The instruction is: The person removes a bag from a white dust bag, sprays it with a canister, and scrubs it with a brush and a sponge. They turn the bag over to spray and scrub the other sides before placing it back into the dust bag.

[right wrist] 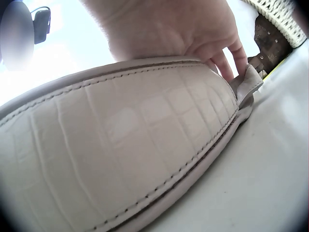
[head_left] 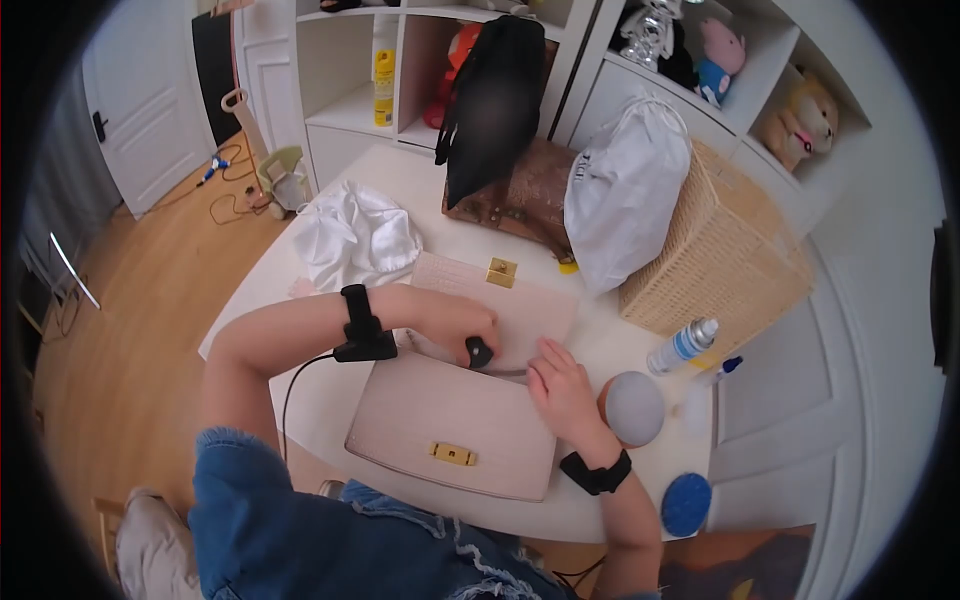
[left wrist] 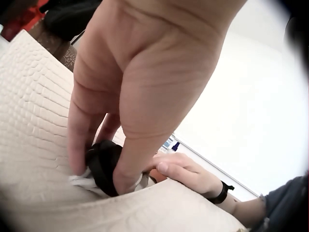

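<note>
A pale pink, crocodile-textured handbag (head_left: 430,405) lies on the white table with its flap (head_left: 535,310) folded back. It has a gold clasp (head_left: 453,454) on the front and a gold plate (head_left: 502,271) on the flap. At the bag's opening my left hand (head_left: 455,322) pinches a rounded black object (left wrist: 105,162); a bit of white material (left wrist: 83,181) shows below it. My right hand (head_left: 565,395) rests at the right end of the opening, fingers extended over the edge. In the right wrist view its fingertips reach a small side tab (right wrist: 248,84) at the bag's corner.
White cloth (head_left: 360,235) lies at the back left. Behind the bag are a brown bag (head_left: 535,200), a black bag (head_left: 490,110), a white drawstring bag (head_left: 630,185) and a wicker basket (head_left: 735,260). A spray can (head_left: 683,345), grey-topped round object (head_left: 635,408) and blue disc (head_left: 687,504) stand right.
</note>
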A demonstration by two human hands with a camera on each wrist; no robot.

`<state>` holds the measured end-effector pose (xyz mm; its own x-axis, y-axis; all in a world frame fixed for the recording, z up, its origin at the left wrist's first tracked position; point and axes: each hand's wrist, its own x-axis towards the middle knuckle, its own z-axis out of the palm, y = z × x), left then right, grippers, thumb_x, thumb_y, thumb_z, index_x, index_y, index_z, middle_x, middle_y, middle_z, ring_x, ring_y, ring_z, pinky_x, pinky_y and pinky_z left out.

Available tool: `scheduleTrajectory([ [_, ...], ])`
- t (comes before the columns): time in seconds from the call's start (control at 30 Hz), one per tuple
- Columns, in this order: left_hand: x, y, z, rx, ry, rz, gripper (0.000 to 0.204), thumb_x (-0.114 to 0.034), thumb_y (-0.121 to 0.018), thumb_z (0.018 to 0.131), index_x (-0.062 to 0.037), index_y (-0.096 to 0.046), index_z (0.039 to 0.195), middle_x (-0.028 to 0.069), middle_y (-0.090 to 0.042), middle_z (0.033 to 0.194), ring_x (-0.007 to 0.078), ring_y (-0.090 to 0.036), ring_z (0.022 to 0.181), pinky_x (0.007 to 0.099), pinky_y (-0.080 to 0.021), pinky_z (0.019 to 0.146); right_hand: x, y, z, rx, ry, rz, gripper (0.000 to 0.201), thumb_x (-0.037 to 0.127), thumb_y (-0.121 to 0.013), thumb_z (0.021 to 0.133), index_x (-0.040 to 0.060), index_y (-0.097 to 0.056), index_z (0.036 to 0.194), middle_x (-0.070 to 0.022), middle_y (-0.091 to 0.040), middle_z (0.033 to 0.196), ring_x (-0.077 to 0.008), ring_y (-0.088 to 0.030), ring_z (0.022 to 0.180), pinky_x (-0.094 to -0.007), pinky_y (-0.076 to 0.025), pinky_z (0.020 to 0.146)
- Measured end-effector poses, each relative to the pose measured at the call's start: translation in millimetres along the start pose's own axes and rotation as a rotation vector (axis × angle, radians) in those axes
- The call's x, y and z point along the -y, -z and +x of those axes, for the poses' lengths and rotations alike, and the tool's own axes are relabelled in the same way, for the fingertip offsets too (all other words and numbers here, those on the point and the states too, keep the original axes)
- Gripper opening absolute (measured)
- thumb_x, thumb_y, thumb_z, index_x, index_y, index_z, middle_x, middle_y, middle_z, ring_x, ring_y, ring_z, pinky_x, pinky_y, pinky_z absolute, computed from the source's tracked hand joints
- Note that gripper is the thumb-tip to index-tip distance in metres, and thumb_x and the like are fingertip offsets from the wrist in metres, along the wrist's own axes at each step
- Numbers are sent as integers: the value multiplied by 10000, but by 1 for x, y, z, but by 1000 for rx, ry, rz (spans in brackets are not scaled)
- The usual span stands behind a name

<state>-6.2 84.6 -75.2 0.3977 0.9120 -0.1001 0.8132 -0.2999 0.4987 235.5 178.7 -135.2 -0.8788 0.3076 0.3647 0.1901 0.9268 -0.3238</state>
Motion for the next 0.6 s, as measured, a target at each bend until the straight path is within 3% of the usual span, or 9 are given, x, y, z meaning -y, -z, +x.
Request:
scheduleTrajectory([
  [0.07, -3, 1, 3, 168, -67, 58, 438, -76, -700, 760, -95, -606, 1187, 157, -554, 1063, 343, -569, 1024, 406, -454, 857, 1, 1, 1, 13, 0, -7, 186, 159, -549, 887, -1, -631, 933, -205, -541, 1281, -328, -477, 1233, -448, -443, 871],
  [0.13, 1, 8, 7, 85, -90, 79, 418, -79, -697, 759, -77, -603, 1166, 166, -546, 1049, 354, -570, 996, 408, -460, 843, 4, 2, 3, 20, -2, -5, 184, 154, -549, 885, -1, -631, 940, -205, -536, 1290, -332, -477, 1234, -449, -442, 877],
  [0.2, 6, 14, 18, -239, -106, 200, 390, -81, -696, 759, -59, -598, 1136, 173, -534, 1022, 356, -573, 961, 410, -464, 829, 6, 5, 4, 62, -51, 62, 189, 125, -540, 889, 0, -628, 1001, -216, -517, 1327, -364, -455, 1258, -454, -413, 938],
  [0.23, 9, 14, 22, -243, -107, 191, 390, -81, -696, 759, -59, -598, 1136, 173, -534, 1022, 356, -573, 961, 410, -464, 829, 7, 4, 5, 71, -52, 59, 189, 125, -540, 889, 0, -628, 1001, -216, -517, 1327, -364, -455, 1258, -454, -413, 938],
  [0.33, 13, 12, 32, -485, -159, 254, 354, -76, -690, 764, -51, -593, 1104, 175, -524, 1004, 356, -574, 930, 412, -464, 817, 4, 3, 5, 60, -29, -9, 183, 151, -553, 886, -1, -620, 964, -207, -525, 1310, -334, -469, 1245, -443, -438, 882],
  [0.43, 7, 0, 28, -95, -194, 82, 438, -83, -703, 756, -99, -611, 1185, 167, -539, 1001, 349, -564, 968, 411, -460, 827, 2, 1, 5, 67, -33, 11, 178, 148, -550, 888, -2, -614, 961, -209, -524, 1311, -334, -465, 1250, -440, -438, 883],
  [0.47, 8, -4, 27, -100, -196, 72, 438, -83, -703, 756, -99, -611, 1185, 167, -539, 1001, 349, -564, 968, 411, -460, 827, 4, 1, 5, 54, -19, -12, 173, 143, -548, 888, -2, -613, 956, -210, -529, 1305, -335, -471, 1244, -438, -440, 877],
  [0.53, 7, -10, 27, 99, -184, -48, 469, -82, -706, 757, -114, -611, 1216, 160, -546, 999, 343, -560, 986, 407, -456, 838, 6, 1, 6, 50, -8, -27, 168, 139, -546, 888, -2, -613, 950, -212, -533, 1299, -337, -477, 1239, -437, -443, 871],
  [0.6, 7, -3, 30, 96, -160, -6, 455, -88, -705, 766, -101, -605, 1210, 153, -551, 996, 336, -563, 984, 411, -451, 844, 8, 2, 6, 28, 4, -46, 157, 127, -543, 886, -8, -608, 931, -209, -555, 1271, -337, -499, 1217, -434, -448, 859],
])
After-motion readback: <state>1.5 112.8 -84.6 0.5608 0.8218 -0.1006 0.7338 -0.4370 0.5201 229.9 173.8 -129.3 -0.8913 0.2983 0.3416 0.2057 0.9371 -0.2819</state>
